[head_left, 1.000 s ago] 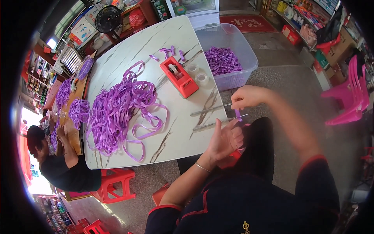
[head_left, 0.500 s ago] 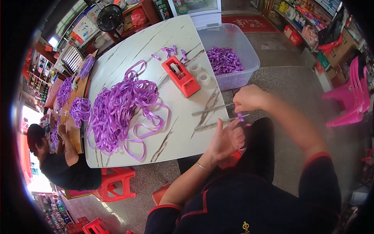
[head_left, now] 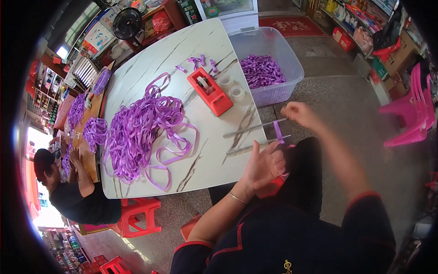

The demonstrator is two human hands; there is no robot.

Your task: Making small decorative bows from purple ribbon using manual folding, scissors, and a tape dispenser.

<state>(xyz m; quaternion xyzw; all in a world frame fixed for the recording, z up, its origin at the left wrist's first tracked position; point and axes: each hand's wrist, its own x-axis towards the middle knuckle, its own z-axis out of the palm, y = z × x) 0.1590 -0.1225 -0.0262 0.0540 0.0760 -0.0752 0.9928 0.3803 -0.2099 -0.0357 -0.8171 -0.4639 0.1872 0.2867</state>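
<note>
Two thin metal rods (head_left: 246, 129) stick out past the right edge of the marble-patterned table, side by side with a gap between them. A narrow purple ribbon (head_left: 278, 131) spans this gap near their free ends. Just below the nearer rod is my left hand (head_left: 267, 166), its thumb raised and its fingers curled in; a bit of ribbon shows under the fingers. By the tip of the farther rod my right hand (head_left: 299, 114) is closed, slightly blurred, and whatever it pinches is hidden.
On the table (head_left: 205, 169) lie a heap of purple ribbon (head_left: 141, 132), a red tape dispenser (head_left: 210, 92), clear tape rolls (head_left: 236, 92) and several ribbon pieces (head_left: 196, 60). A clear bin (head_left: 273, 96) holds purple pieces. Another person (head_left: 77, 196) sits at left.
My right hand has moved right and away from me, off the gap between the rods. The ribbon now stretches across both rods. My left hand stays nearly in place.
</note>
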